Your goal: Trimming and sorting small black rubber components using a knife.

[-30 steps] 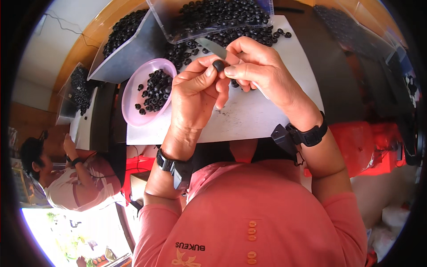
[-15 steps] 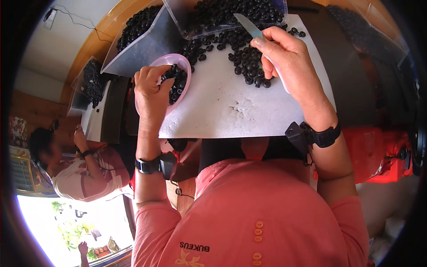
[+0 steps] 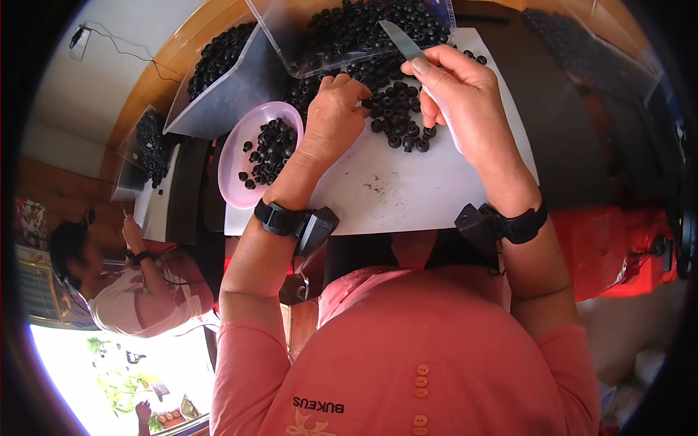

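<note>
My right hand (image 3: 465, 94) grips a small knife (image 3: 401, 39) by its pale handle, the grey blade pointing up and to the left. At the left edge of a loose heap of small black round parts with holes (image 3: 400, 116), my left hand (image 3: 336, 120) has its thumb and forefinger closed about one of the parts, mostly hidden by the fingers. Left of that wrist, a pink oval bowl (image 3: 231, 156) holds a pile of the same black parts. Both heap and bowl rest on a white board (image 3: 407, 196).
Behind the heap, a clear bin (image 3: 280, 54) full of black parts lies tipped toward the board. Another bin (image 3: 211, 105) of them stands at the far left. A co-worker (image 3: 156, 291) sits at the left by a similar board. Red plastic (image 3: 600, 251) shows at the right.
My left hand has left the bowl and moved right to the heap. The bowl, now uncovered, shows its parts. My right hand still holds the knife in nearly the same place.
</note>
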`<state>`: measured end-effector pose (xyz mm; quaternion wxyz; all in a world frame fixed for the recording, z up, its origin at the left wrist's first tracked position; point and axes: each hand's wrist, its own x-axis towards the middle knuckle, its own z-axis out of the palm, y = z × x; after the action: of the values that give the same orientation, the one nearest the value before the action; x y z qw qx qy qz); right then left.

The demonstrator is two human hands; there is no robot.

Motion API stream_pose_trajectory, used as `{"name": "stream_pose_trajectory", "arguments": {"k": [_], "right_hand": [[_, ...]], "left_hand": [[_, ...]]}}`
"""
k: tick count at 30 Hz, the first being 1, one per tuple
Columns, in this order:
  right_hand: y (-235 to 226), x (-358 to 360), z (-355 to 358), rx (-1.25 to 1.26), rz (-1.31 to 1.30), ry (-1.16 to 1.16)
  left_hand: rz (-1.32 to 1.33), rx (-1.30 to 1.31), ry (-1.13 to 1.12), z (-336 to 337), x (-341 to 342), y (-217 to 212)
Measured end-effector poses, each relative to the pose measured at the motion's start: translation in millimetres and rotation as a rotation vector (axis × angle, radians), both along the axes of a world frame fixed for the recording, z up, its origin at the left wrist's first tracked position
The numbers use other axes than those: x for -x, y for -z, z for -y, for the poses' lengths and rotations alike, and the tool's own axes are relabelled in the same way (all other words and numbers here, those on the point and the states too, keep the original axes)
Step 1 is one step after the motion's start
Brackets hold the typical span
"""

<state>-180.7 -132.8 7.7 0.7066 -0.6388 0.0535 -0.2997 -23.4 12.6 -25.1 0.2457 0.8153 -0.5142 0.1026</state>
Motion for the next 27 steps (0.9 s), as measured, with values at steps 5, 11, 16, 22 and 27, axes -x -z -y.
{"name": "stream_pose_trajectory", "arguments": {"k": [5, 11, 16, 22, 27], "right_hand": [[-0.3, 1.5, -1.0, 0.024, 0.026, 0.013], [-2.3, 0.6, -1.6, 0.034, -0.007, 0.006], [-0.7, 1.0, -2.5, 0.081, -0.012, 0.009], [3.0, -2.4, -3.7, 0.17, -0.071, -0.009], [0.7, -2.1, -5.8, 0.183, -0.127, -0.005]], "left_hand": [[0.031, -0.001, -0.008, 5.0, -3.0, 6.9], [-0.028, 0.067, 0.036, -20.9, 12.7, -10.6], [-0.13, -0.008, -0.006, -44.4, 41.8, -15.2], [-0.19, 0.116, -0.029, -58.9, 44.5, 4.0], [-0.239, 0.178, -0.033, -57.5, 51.6, -1.5]]}}
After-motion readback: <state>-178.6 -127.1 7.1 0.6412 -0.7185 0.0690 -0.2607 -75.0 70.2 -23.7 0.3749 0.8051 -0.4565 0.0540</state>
